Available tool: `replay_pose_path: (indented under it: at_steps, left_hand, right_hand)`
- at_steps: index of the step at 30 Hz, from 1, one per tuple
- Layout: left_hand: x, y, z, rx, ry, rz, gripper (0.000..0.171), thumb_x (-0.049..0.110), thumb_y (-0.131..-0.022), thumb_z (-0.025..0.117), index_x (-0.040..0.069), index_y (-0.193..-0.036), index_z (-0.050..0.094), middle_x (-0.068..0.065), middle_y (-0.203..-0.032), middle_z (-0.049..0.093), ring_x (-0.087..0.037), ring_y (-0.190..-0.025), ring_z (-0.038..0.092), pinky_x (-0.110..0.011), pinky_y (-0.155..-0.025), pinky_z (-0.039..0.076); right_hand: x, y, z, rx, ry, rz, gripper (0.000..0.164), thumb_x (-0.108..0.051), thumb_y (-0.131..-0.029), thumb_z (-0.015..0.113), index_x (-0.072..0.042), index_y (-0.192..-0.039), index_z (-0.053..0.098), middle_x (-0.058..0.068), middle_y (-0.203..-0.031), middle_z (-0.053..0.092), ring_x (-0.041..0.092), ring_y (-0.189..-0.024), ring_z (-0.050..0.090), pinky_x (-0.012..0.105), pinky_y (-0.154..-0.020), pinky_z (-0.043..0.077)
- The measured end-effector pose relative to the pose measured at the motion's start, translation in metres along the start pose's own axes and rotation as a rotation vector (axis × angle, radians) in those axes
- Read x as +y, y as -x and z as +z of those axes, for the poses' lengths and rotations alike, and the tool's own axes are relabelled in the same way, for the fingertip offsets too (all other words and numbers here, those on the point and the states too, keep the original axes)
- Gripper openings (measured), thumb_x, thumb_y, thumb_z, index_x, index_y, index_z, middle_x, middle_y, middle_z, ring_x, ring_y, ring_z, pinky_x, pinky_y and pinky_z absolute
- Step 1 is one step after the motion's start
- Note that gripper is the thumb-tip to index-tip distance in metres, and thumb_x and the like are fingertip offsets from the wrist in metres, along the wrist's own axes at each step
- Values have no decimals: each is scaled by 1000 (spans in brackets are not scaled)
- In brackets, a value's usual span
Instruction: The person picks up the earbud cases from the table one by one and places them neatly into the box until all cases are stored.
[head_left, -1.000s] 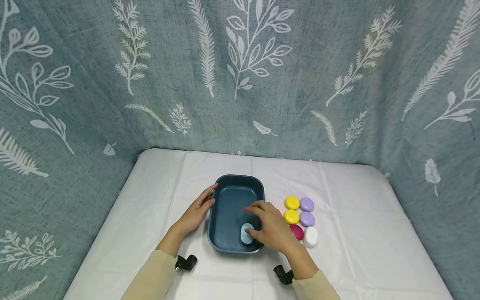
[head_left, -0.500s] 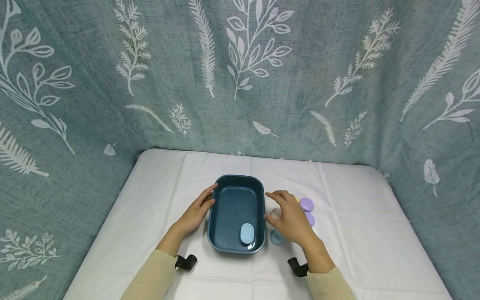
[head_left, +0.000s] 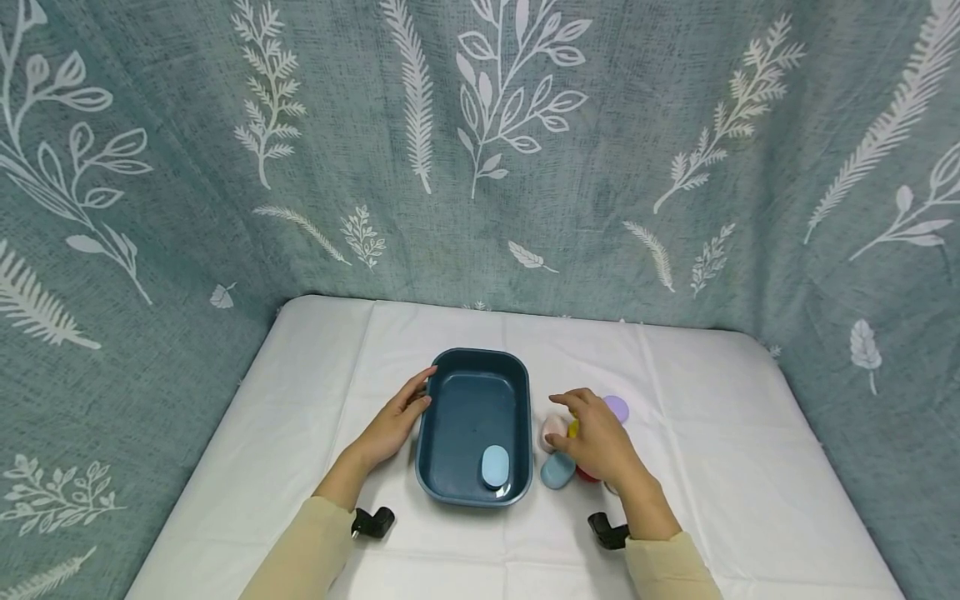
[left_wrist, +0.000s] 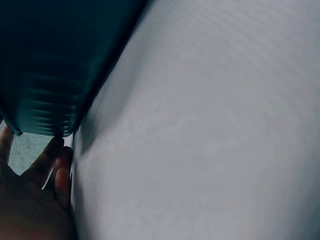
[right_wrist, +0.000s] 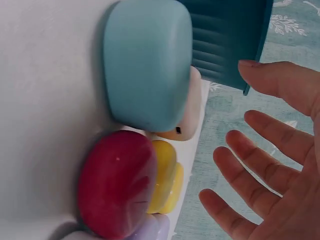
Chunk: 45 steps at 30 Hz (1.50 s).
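My left hand rests its fingers on the left side of a dark teal rectangular tub. A light blue rounded bar, like soap, lies inside at the tub's near right corner. To the right, my right hand hovers over a group of similar bars, fingers apart and holding nothing. Among them are a blue-grey bar, a pale pink bar and a lilac bar. In the right wrist view a crimson bar and yellow bars show; the hand partly hides this group in the head view.
A white cloth covers the table. Behind and beside it hangs a green-grey curtain with a white leaf print. Black wrist-worn pieces are by the left wrist and the right wrist.
My right hand has let go of the light blue bar in the tub and moved right, over the group of bars. The left hand stays at the tub's side.
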<state>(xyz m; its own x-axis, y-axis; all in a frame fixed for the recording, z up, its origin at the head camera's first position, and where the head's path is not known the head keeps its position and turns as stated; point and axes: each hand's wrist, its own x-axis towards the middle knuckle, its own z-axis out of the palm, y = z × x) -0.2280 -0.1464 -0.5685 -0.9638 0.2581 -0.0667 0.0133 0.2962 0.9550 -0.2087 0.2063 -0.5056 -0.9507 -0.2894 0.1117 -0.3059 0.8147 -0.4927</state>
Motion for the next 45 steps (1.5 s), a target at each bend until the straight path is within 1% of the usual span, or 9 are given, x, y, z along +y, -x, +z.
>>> replay_pose_path:
  at_steps: [6, 13, 17, 27, 36, 45]
  left_hand:
    - [1, -2, 1, 2, -6, 1, 49, 35, -112, 47, 49, -157, 35, -9, -164, 40, -32, -153, 38, -59, -126, 26]
    - [0, -1, 2, 17, -16, -18, 49, 36, -112, 47, 53, -156, 34, -10, -164, 39, -32, -153, 38, -59, -126, 26]
    - [0, 0, 3, 19, -10, -20, 49, 35, -112, 47, 53, -156, 35, -10, -164, 39, -32, -153, 38, -58, -126, 26]
    - [-1, -1, 3, 29, -13, -14, 49, 33, -112, 47, 50, -157, 36, -12, -164, 40, -33, -153, 38, -58, -126, 27]
    - [0, -1, 3, 19, -9, -9, 50, 33, -112, 47, 50, -157, 35, -11, -165, 39, -33, -153, 37, -58, -126, 26]
    - [-2, -1, 2, 11, 6, -9, 50, 33, -112, 46, 50, -157, 34, -10, -165, 38, -32, -154, 36, -59, -126, 25]
  right_hand:
    - [3, 0, 5, -46, 17, 26, 57, -20, -82, 88, -8, -134, 68, 14, -133, 64, 37, -126, 60, 55, -106, 49]
    - [5, -2, 13, -71, 67, 16, 54, -22, -81, 89, -5, -129, 71, 14, -127, 66, 33, -118, 62, 50, -102, 51]
    - [5, -3, 16, -79, 89, 23, 54, -23, -81, 88, -5, -129, 70, 14, -126, 67, 33, -119, 63, 51, -103, 50]
    - [4, -6, 20, -80, 92, 51, 51, -20, -82, 86, -4, -128, 71, 16, -127, 68, 36, -121, 64, 52, -105, 51]
    - [3, -5, 23, -82, 91, 88, 51, -21, -83, 87, -6, -128, 71, 15, -128, 68, 34, -119, 66, 51, -103, 54]
    - [-2, -4, 20, -64, 68, 66, 51, -20, -83, 86, -5, -129, 71, 14, -128, 68, 33, -119, 65, 50, -102, 54]
